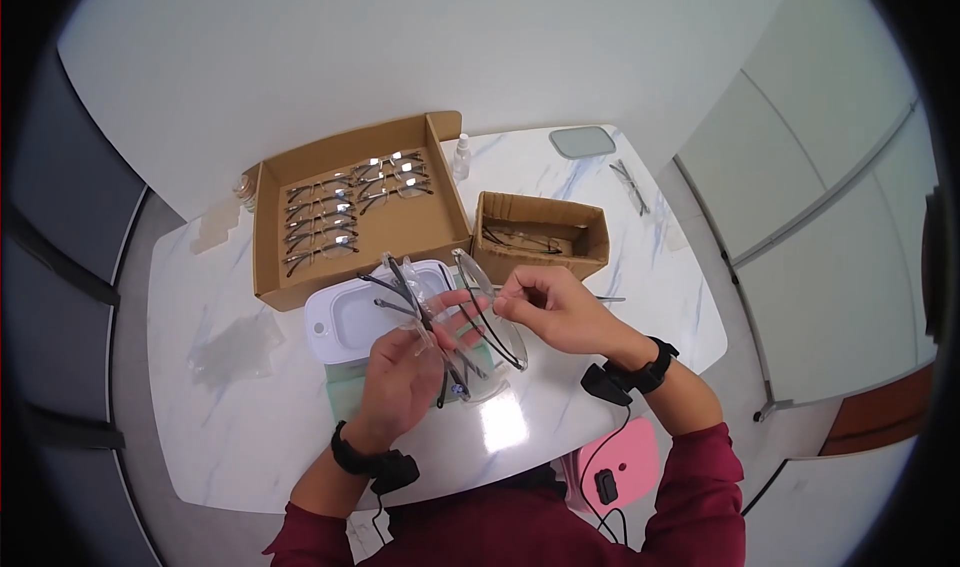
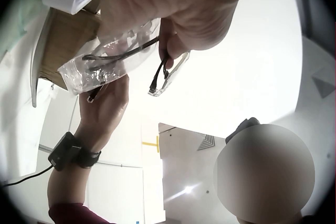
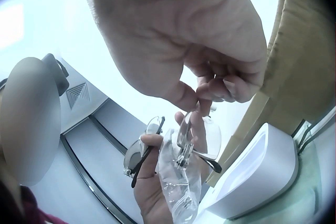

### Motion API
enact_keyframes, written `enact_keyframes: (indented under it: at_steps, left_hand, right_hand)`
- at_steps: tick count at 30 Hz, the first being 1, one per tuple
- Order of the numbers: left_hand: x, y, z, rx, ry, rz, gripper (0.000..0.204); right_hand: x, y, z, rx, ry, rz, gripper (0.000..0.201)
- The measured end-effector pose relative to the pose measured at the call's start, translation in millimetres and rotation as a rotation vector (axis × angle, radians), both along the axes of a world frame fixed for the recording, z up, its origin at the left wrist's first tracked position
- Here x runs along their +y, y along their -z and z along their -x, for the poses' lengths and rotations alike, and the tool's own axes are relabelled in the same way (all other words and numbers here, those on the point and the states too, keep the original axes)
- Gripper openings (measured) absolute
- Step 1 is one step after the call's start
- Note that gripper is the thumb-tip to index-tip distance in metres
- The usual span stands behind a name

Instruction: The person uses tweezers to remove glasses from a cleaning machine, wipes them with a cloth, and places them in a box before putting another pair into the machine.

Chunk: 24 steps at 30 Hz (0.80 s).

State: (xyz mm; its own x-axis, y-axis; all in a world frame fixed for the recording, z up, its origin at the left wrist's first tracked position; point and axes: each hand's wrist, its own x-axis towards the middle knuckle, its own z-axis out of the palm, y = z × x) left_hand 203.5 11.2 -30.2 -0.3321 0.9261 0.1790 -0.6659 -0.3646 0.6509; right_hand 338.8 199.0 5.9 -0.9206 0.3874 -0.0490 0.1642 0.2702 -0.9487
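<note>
Several eyeglasses, one pair (image 1: pixel 400 285) with dark temples, are gripped in my left hand (image 1: pixel 395 382) above the table. A clear plastic sleeve (image 2: pixel 79 74) hangs among them in the left wrist view, next to a dark temple (image 2: pixel 157 77). My right hand (image 1: pixel 565 312) pinches the edge of another pair's lens (image 1: pixel 475 272), its fingertips close to my left fingers. In the right wrist view, thumb and forefinger of the right hand (image 3: pixel 184 45) meet at the top of that lens (image 3: pixel 185 129), over the crinkled sleeve (image 3: pixel 178 182). The pinched spot itself is partly hidden.
A cardboard tray (image 1: pixel 400 237) holds rows of glasses at the back left; a smaller carton (image 1: pixel 540 264) with glasses stands right of it. A white basin (image 1: pixel 322 342) sits on a green mat (image 1: pixel 345 392). Plastic sleeves (image 1: pixel 235 349), a bottle (image 1: pixel 461 157) and more glasses (image 1: pixel 630 187) lie around.
</note>
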Motion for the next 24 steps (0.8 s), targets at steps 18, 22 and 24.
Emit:
enact_keyframes:
  at_steps: [18,22,24]
  left_hand:
    - [-2,-14,8,0.104,-0.113,0.141,0.021]
    - [0,-21,-7,0.154,-0.015,0.140,0.023]
    - [3,-29,-15,0.192,0.016,0.151,0.022]
  right_hand:
    - [4,27,-35,0.237,0.105,0.739,0.013]
    - [-2,33,-40,0.330,0.109,0.788,0.014]
    - [-5,33,-41,0.263,0.180,0.635,0.015]
